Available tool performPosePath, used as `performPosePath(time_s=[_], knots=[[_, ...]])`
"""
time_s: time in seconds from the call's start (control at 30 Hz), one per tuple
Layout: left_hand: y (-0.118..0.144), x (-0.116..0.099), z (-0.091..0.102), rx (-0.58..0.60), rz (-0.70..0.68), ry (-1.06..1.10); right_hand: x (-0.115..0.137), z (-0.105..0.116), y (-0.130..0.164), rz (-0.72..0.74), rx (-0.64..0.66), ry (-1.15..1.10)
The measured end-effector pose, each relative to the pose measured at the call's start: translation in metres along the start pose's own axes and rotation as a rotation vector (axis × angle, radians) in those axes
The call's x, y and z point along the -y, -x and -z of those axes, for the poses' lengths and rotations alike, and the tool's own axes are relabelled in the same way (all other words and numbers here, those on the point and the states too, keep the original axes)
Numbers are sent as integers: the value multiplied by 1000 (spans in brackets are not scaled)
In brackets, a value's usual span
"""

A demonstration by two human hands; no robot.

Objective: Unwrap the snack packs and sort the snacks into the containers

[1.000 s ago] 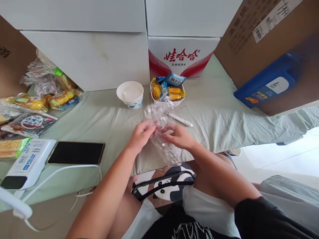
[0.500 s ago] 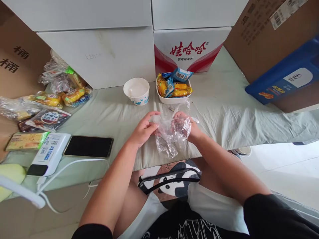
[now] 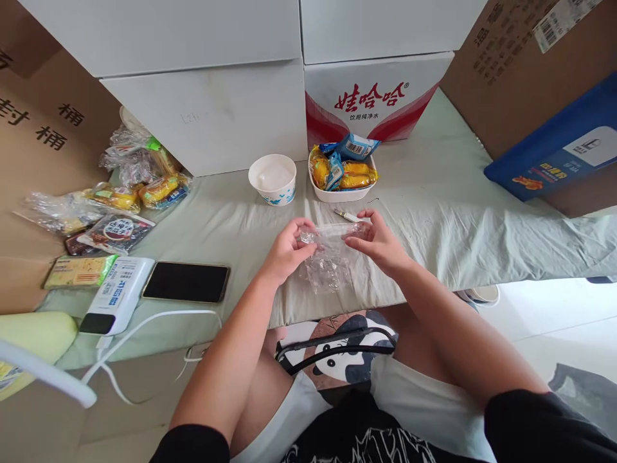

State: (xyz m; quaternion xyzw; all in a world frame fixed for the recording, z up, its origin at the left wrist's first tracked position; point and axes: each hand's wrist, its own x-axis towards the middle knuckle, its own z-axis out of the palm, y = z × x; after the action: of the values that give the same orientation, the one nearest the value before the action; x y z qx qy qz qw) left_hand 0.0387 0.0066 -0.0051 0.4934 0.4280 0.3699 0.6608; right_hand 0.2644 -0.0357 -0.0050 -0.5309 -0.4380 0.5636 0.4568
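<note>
A crinkled clear plastic bag [image 3: 330,265] is stretched between my two hands over the front of the cloth-covered table. My left hand [image 3: 290,249] pinches its left upper edge between thumb and fingers. At the right upper edge, my right hand [image 3: 380,243] grips it the same way. Just beyond the bag lies a small slim tool with a white handle [image 3: 346,216], partly hidden by my right fingers. Behind it stands a white bowl [image 3: 317,188] holding yellow and blue wrapped snacks [image 3: 355,175]. A paper cup [image 3: 272,181] with blue print is left of the bowl.
On the left lie a black phone [image 3: 187,281], a white power bank [image 3: 120,292] with a cable, and piled packaged snacks [image 3: 118,233]. White boxes [image 3: 207,119] wall off the back. A blue package [image 3: 554,157] leans on a carton at right.
My right hand has turned and opened the crumpled bag out, so its upper edge now runs straight between both hands. The slim tool behind shows more clearly. The view has shifted slightly left.
</note>
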Motion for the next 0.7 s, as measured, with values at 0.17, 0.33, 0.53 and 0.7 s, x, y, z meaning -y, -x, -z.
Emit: performPosePath(time_s=[0.17,0.33,0.53,0.7], knots=[[2,-4,-6,146,139,187,1,-6,1,19,-20,-41],[0,-1,-12,81,183,178,1,-9,2,-18,68,-52],[1,-5,-6,42,189,82,1,-9,1,-50,46,-23],[1,-10,-2,85,167,159,12,-1,6,44,88,-130]])
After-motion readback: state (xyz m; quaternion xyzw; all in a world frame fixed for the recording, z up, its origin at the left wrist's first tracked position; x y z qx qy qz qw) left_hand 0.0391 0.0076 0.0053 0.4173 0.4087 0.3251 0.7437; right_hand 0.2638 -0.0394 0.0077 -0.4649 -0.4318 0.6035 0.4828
